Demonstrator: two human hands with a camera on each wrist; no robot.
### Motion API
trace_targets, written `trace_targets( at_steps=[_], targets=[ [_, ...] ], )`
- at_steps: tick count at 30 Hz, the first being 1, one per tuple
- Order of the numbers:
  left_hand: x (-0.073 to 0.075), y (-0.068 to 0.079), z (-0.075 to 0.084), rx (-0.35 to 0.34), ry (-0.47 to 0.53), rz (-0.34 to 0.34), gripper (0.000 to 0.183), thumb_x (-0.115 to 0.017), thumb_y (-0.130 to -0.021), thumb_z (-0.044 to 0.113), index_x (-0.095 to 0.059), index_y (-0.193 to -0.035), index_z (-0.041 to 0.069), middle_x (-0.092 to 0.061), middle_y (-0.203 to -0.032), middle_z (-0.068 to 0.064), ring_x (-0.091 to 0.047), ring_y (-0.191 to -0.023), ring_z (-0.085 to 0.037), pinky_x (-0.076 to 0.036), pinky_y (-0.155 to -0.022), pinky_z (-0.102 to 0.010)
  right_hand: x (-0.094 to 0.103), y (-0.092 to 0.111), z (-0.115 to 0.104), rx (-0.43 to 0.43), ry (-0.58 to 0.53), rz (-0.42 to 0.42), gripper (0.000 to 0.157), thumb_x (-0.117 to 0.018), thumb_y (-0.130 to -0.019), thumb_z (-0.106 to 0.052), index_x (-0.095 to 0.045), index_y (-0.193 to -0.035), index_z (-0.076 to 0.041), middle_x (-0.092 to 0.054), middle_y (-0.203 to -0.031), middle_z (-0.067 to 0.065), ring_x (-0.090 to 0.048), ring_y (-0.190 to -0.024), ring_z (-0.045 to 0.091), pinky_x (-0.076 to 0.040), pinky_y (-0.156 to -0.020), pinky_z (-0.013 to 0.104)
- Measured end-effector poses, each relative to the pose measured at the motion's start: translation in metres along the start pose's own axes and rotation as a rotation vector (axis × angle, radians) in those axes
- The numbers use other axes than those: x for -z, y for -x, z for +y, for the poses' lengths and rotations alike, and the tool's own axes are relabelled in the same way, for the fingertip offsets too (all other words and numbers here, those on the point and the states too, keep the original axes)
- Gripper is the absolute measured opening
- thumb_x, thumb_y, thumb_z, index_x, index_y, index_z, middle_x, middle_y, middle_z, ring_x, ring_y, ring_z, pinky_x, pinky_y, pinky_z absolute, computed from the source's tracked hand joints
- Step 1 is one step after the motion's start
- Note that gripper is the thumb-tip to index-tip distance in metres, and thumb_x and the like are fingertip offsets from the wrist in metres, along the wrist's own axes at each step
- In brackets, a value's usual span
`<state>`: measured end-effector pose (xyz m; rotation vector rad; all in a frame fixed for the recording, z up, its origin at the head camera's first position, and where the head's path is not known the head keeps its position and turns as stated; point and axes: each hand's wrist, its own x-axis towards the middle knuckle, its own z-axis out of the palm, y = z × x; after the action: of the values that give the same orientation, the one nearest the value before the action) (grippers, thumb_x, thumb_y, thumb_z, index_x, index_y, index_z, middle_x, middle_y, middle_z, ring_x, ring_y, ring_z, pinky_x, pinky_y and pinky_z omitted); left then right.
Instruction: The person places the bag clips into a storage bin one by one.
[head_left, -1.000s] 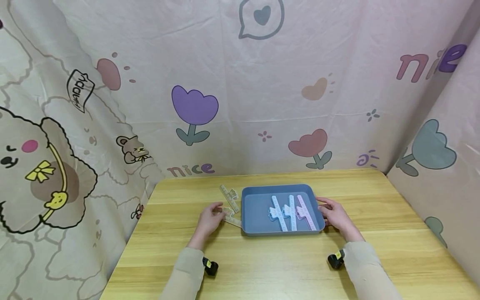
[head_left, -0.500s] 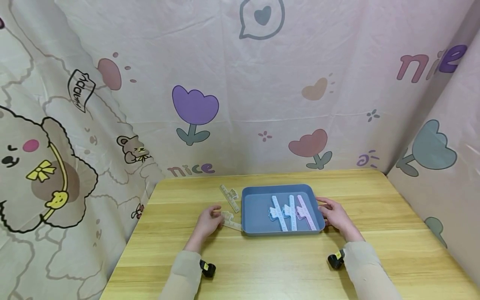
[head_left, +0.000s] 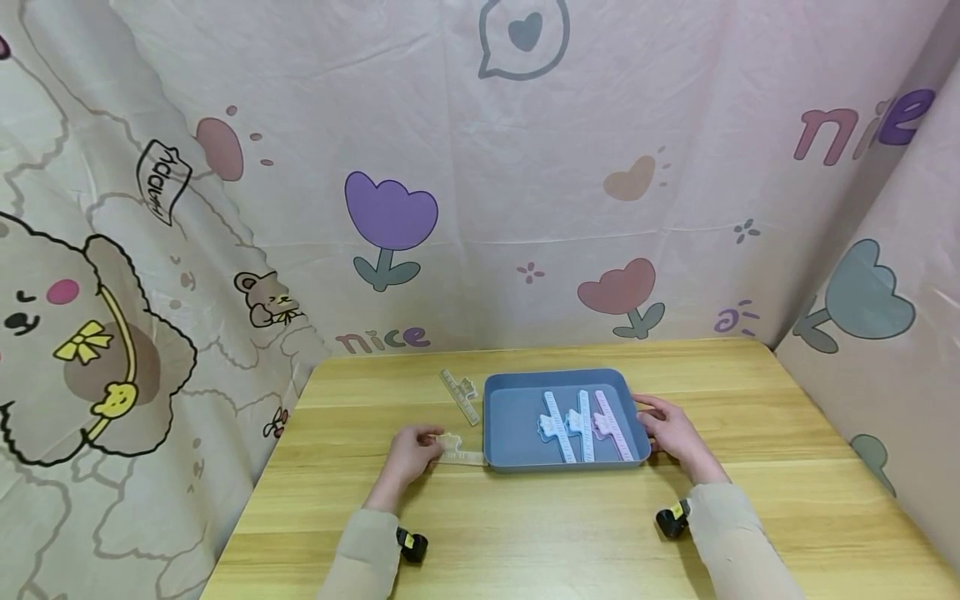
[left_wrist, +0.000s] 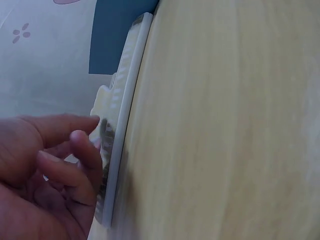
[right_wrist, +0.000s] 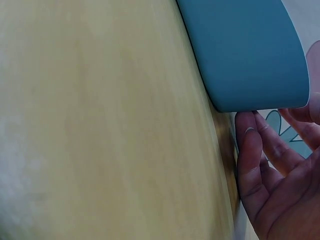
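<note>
In the head view my left hand [head_left: 412,454] pinches a clear ruler clip [head_left: 452,450] by its raised grip. The clip's long edge lies across the table left of the tray. Close up in the left wrist view, the fingers [left_wrist: 80,172] are bent beside the clip [left_wrist: 120,115]; the exact contact is partly hidden. A blue-grey tray [head_left: 510,425] holds two light-blue ruler clips [head_left: 551,427] and a pink one [head_left: 615,427]. My right hand [head_left: 671,429] rests against the tray's right wall, its fingertips touching the outside [right_wrist: 250,122].
Another clear ruler clip [head_left: 459,398] lies diagonally behind the left hand, near the tray's left side. The wooden table [head_left: 540,533] meets a patterned curtain [head_left: 510,208] at its back edge, and curtains hang at both sides.
My left hand has moved toward the near left, swinging the clear clip from a diagonal to almost level with the tray's front edge. The right hand and tray stay in place.
</note>
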<state>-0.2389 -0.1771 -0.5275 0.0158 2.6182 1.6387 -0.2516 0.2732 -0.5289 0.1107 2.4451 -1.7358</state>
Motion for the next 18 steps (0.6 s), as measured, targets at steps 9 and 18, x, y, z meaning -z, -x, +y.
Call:
trace_targets(
  at_steps=[9,18],
  targets=[
    [0.006,-0.001,-0.002,0.022,0.015,0.051,0.015,-0.067,-0.083,-0.007,-0.07,-0.098,-0.008,-0.062,-0.074,-0.008,-0.054,-0.054,-0.015,-0.044,-0.046,-0.023,0.001,-0.001,0.002,-0.003,0.005,0.003,0.047,-0.046,-0.101,-0.01,-0.04,-0.147,-0.001,-0.053,-0.129,0.032,-0.066,-0.091,0.026,-0.057,-0.066,0.038],
    [0.013,-0.002,-0.003,0.055,-0.001,0.098,0.01,-0.069,-0.086,0.0,-0.067,-0.094,-0.006,-0.062,-0.074,-0.008,-0.055,-0.054,-0.014,-0.047,-0.047,-0.024,0.0,-0.001,0.001,-0.001,-0.003,-0.001,0.047,-0.047,-0.101,-0.01,-0.039,-0.147,0.0,-0.053,-0.129,0.033,-0.066,-0.092,0.026,-0.057,-0.066,0.038]
  ],
)
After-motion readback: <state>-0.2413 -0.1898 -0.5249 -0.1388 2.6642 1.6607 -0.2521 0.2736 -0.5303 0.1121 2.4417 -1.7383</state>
